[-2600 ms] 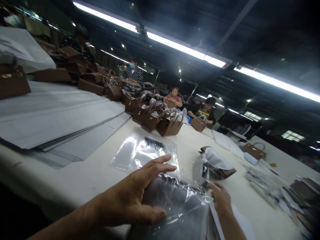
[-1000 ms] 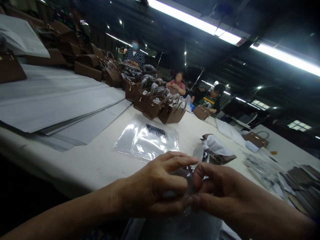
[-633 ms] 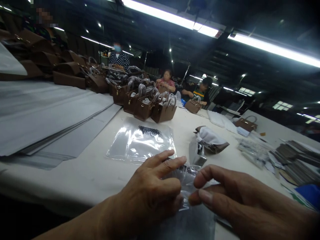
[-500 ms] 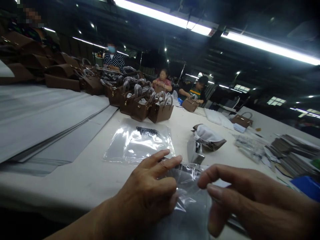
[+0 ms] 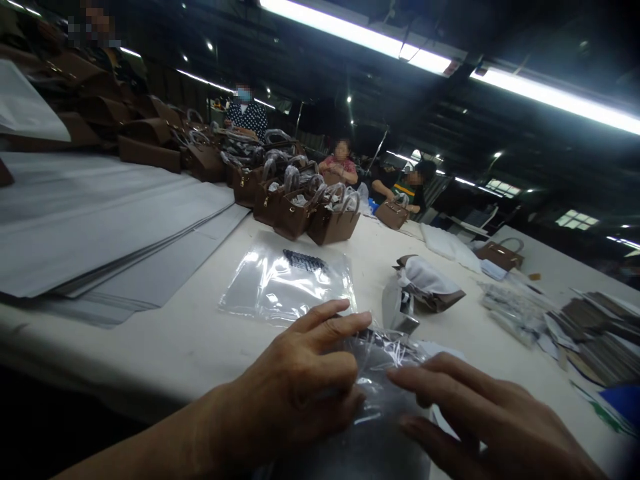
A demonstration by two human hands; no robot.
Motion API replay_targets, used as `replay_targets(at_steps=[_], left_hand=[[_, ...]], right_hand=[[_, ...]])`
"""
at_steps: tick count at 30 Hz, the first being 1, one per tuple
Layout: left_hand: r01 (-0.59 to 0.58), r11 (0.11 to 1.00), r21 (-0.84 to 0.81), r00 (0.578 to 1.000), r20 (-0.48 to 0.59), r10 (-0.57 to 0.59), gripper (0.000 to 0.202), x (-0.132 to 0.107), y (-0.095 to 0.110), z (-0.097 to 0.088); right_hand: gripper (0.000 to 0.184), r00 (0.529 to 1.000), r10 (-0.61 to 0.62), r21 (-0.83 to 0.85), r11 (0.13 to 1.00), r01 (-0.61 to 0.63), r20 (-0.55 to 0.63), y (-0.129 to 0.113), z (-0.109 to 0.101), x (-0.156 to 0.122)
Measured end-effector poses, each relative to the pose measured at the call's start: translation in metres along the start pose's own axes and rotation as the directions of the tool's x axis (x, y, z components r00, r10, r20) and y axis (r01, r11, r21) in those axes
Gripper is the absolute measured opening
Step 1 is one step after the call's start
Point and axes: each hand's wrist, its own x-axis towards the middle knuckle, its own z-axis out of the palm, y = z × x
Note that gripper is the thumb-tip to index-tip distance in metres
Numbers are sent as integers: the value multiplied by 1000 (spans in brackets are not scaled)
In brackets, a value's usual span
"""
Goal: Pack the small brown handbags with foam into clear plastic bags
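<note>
My left hand (image 5: 305, 383) rests on a clear plastic bag (image 5: 380, 400) with a dark item inside, at the near edge of the white table (image 5: 200, 347). Its thumb and fingers pinch the bag's left edge. My right hand (image 5: 475, 420) lies flat on the bag's right side, fingers spread and pointing left. Just beyond my fingers lies a stack of empty clear bags (image 5: 287, 283) with a dark printed strip.
Large grey paper sheets (image 5: 100, 227) cover the left of the table. A row of small brown handbags (image 5: 310, 213) stands behind. A folded brown piece with white stuffing (image 5: 430, 283) lies to the right; card stacks (image 5: 595, 327) lie farther right. Several people work at the far end.
My right hand has stopped pinching the bag's top and now presses flat on it. My left hand stays at the bag's left edge. The camera shifted slightly.
</note>
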Motion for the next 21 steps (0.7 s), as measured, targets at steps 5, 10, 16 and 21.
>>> replay_targets(at_steps=[5, 10, 16, 21], left_hand=[[-37, 999, 1, 999, 7, 37, 14, 0, 0, 2], [-62, 998, 9, 997, 43, 62, 14, 1, -1, 0], [-62, 998, -15, 997, 46, 62, 12, 1, -2, 1], [-58, 998, -25, 997, 46, 59, 14, 0, -3, -1]], right_hand=[[17, 924, 162, 199, 950, -241, 347, -4, -2, 19], [5, 886, 206, 260, 907, -332, 416, -11, -8, 34], [6, 852, 273, 283, 860, -425, 447, -17, -10, 40], [14, 715, 326, 398, 655, -642, 618, -16, -9, 38]])
